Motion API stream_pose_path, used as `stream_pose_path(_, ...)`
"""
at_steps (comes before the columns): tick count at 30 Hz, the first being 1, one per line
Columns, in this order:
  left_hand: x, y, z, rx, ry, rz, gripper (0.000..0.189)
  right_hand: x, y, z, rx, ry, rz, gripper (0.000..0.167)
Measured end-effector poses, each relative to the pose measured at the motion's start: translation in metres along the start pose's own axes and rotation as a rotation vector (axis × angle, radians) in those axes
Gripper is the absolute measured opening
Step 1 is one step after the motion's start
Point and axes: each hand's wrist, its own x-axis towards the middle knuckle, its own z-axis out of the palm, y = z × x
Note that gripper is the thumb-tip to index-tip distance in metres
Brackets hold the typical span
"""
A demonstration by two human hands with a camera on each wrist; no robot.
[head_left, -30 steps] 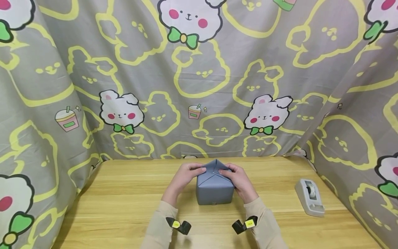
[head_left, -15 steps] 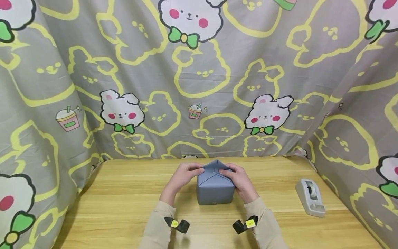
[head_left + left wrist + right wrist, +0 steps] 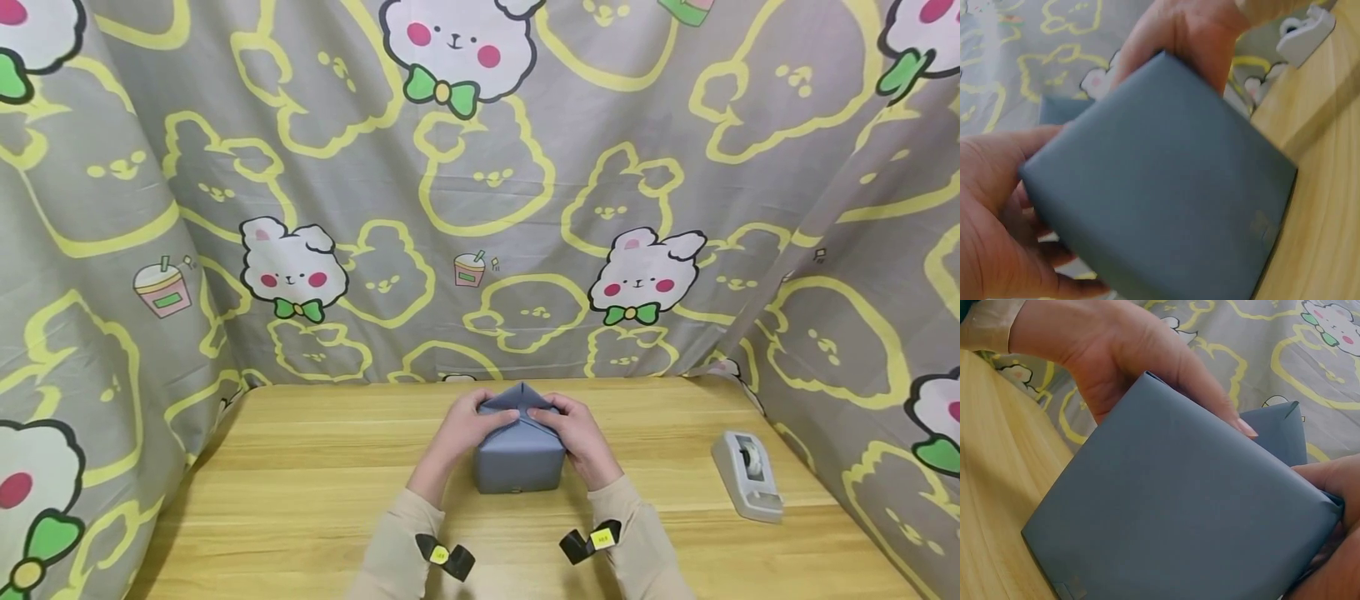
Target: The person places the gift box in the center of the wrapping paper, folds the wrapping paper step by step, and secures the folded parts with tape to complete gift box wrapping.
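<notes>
A box wrapped in blue-grey paper stands on the table between my hands. A pointed paper flap sticks up at the back of its top, where folds meet. My left hand holds the box from the left, thumb on the top folds and fingers along the side, as the left wrist view shows. From the right, my right hand grips it the same way, thumb over the top edge. Both thumb tips lie close together at the middle. A small clear tape patch shows low on the near face.
A grey tape dispenser with a roll of tape stands on the wooden table, to the right of the box. A printed curtain hangs behind the table and along both sides.
My left hand has shifted right, its thumb sliding from the left edge of the top to near the middle. The right hand and the box have stayed put.
</notes>
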Motion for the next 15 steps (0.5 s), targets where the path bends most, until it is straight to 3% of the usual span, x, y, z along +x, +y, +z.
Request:
stream_pose_path(6,-0.002,0.003,0.01,-0.01,0.047,-0.05,0.038,0.0,-0.001,0.001,-0.003,0.004,0.001,0.016)
stream_pose_path(9,-0.002,0.003,0.013,-0.014,0.068,-0.056,0.037,0.0,0.0,-0.001,0.0,-0.032,0.007,0.019)
stream_pose_path(15,-0.001,0.003,0.017,-0.041,0.092,-0.086,0.034,0.001,0.002,-0.015,0.122,-0.075,0.081,0.016)
